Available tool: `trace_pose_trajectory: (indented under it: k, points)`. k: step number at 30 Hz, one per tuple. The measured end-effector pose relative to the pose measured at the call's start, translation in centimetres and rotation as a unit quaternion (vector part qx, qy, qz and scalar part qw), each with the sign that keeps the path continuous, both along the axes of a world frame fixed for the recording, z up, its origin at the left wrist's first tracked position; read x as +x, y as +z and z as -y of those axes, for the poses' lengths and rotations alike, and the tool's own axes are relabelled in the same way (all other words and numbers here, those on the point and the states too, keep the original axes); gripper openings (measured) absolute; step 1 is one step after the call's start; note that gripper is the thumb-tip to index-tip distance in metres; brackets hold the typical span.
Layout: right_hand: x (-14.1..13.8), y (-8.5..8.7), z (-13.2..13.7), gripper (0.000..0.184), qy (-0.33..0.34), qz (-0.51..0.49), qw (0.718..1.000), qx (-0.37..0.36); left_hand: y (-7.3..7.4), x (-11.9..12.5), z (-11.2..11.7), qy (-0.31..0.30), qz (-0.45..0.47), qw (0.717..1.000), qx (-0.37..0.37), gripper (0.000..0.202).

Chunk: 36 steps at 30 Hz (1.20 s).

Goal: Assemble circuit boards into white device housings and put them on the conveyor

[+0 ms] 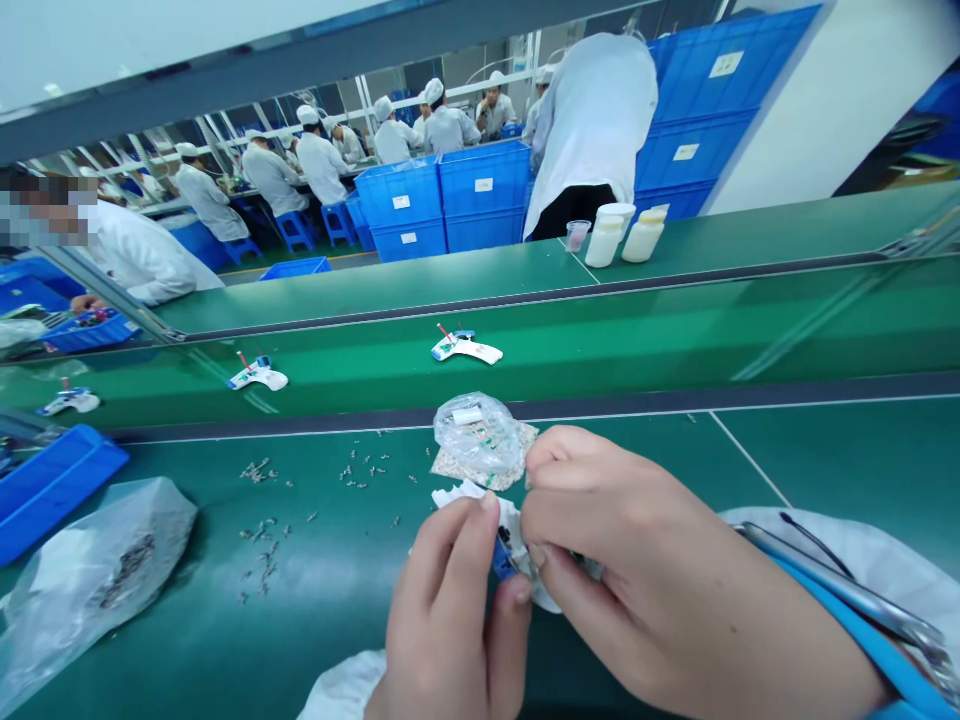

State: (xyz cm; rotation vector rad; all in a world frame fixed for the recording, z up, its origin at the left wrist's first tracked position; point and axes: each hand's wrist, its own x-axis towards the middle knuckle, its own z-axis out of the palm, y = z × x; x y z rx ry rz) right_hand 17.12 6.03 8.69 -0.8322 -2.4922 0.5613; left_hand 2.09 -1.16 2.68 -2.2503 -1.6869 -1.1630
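Note:
Both hands meet over the front work surface around a white and blue plastic housing [504, 560], mostly covered by my fingers. My left hand [454, 600] grips it from the left between thumb and fingers. From the right, my right hand [630, 550] is closed against the same piece; whether a small part sits in its fingertips is hidden. Just beyond my hands a clear plastic bag [476, 435] lies on a speckled packet [450, 465]. Small metal parts [266, 550] are scattered left of my hands.
White gun-shaped housings [480, 350] with red and blue parts lie spaced along the green belt [637, 340]. To the left are a bag of metal parts [142, 560] and a blue bin [52, 485]. White bottles [606, 238] stand on the far ledge; co-workers sit behind.

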Motion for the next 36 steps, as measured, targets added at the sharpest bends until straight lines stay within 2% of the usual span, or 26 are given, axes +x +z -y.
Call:
trace_pose_trajectory:
  k: [6, 14, 19, 24, 30, 34, 36]
  points:
    - [0.1, 0.2, 0.8, 0.021, -0.017, -0.016, 1.0, 0.013, -0.1, 0.0, 0.3, 0.025, -0.042, 0.999, 0.004, 0.036]
    - [0.5, 0.2, 0.8, 0.019, 0.014, -0.028, 0.999, -0.017, 0.5, 0.3, 0.5, -0.008, 0.024, 0.999, -0.034, 0.039]
    - [0.0, 0.2, 1.2, 0.029, -0.022, -0.05, 0.998, -0.03, 0.7, 2.3, 0.9, 0.074, 0.115, 0.986, -0.091, 0.042]
    - [0.1, 0.2, 1.7, 0.03, -0.022, -0.065, 0.997, -0.044, 0.6, 4.1, 1.6, 0.144, 0.086, 0.976, -0.137, 0.047]
    - [0.1, -0.2, 1.9, 0.027, -0.021, -0.057, 0.997, -0.055, 0.3, 4.0, 1.8, 0.16, 0.029, 0.982, -0.092, 0.037]
    - [0.2, -0.7, 2.3, 0.026, -0.018, -0.092, 0.995, -0.046, -0.1, 2.9, 1.6, 0.086, -0.019, 0.996, -0.026, 0.037]
    - [0.2, -0.9, 2.5, 0.027, -0.009, -0.114, 0.993, -0.04, 0.0, 3.1, 1.8, 0.074, -0.028, 0.997, -0.006, 0.034]
